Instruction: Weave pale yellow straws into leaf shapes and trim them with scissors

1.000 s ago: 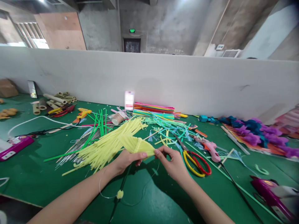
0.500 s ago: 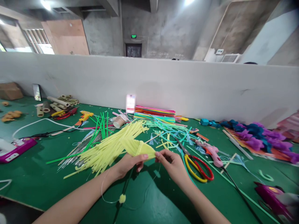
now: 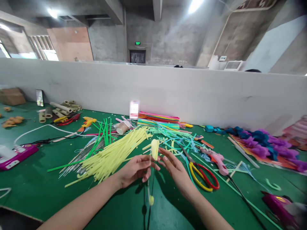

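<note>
A pale yellow pipe-cleaner piece [image 3: 154, 149] stands edge-on between my hands, on a thin dark stem. My left hand [image 3: 134, 170] has its thumb and fingers closed on the stem just under the piece; the exact contact is partly hidden. Beside it on the right is my right hand [image 3: 174, 169], fingers apart, the tips close to the piece or lightly touching it. Lower on the stem sits a small fuzzy yellow ball [image 3: 151, 200], with a clear thread hanging by it. Behind my left hand lies a heap of yellow pipe cleaners [image 3: 115, 151].
Red-and-yellow-handled scissors [image 3: 203, 175] and a pink glue gun [image 3: 219, 161] lie to the right. At left are a yellow glue gun [image 3: 88, 122], bamboo tubes [image 3: 61, 106] and a purple power strip [image 3: 18, 156]. Purple flowers [image 3: 261, 147] lie far right; a white partition [image 3: 96, 83] stands behind.
The yellow piece has turned from its broad face to edge-on and stands more upright. My right fingers have let go of its edge and spread. The yellow ball has swung right.
</note>
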The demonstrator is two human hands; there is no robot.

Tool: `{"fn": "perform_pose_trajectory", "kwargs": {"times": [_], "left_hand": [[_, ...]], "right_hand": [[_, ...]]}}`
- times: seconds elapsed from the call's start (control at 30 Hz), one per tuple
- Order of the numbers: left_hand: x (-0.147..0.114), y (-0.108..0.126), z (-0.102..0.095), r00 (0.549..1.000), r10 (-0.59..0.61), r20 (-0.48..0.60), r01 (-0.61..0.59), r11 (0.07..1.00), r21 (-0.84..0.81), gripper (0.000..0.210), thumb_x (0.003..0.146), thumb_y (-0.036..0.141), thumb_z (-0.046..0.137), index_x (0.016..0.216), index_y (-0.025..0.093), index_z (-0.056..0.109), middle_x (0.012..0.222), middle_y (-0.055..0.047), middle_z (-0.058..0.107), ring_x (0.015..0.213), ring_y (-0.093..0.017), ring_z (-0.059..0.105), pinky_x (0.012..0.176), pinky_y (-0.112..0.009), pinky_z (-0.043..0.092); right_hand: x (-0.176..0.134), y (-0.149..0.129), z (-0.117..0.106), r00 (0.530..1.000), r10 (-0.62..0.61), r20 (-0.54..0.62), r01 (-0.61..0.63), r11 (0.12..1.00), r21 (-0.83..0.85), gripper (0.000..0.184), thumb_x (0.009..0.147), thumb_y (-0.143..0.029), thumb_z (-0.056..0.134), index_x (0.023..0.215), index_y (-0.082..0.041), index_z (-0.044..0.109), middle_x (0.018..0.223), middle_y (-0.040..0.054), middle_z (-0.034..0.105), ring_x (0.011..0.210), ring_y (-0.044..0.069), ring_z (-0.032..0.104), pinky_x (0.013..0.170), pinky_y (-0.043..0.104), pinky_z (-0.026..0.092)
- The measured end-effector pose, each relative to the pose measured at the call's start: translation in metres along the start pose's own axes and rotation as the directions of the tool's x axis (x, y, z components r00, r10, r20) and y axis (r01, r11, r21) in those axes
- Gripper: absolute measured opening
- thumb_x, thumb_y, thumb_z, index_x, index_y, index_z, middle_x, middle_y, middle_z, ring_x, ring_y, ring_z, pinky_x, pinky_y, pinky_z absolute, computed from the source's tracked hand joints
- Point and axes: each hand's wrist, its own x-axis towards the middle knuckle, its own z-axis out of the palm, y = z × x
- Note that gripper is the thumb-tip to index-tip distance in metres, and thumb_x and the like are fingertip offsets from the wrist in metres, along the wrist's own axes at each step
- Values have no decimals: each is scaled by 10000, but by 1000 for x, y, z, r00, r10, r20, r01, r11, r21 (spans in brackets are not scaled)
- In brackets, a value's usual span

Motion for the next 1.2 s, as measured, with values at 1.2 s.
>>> {"fn": "perform_pose_trajectory", "kwargs": {"times": [1.2], "left_hand": [[-3, 9, 4, 660, 538, -524, -171, 787, 593, 319, 782, 391, 655, 731, 192, 411, 794, 11, 653, 373, -41, 505, 413, -181, 396]], "right_hand": [[-11, -29, 0, 965, 154, 213, -207, 946, 250, 473, 919, -538, 417, 1169, -169, 574, 1020, 137, 693, 784, 221, 693, 557, 276, 530]]}}
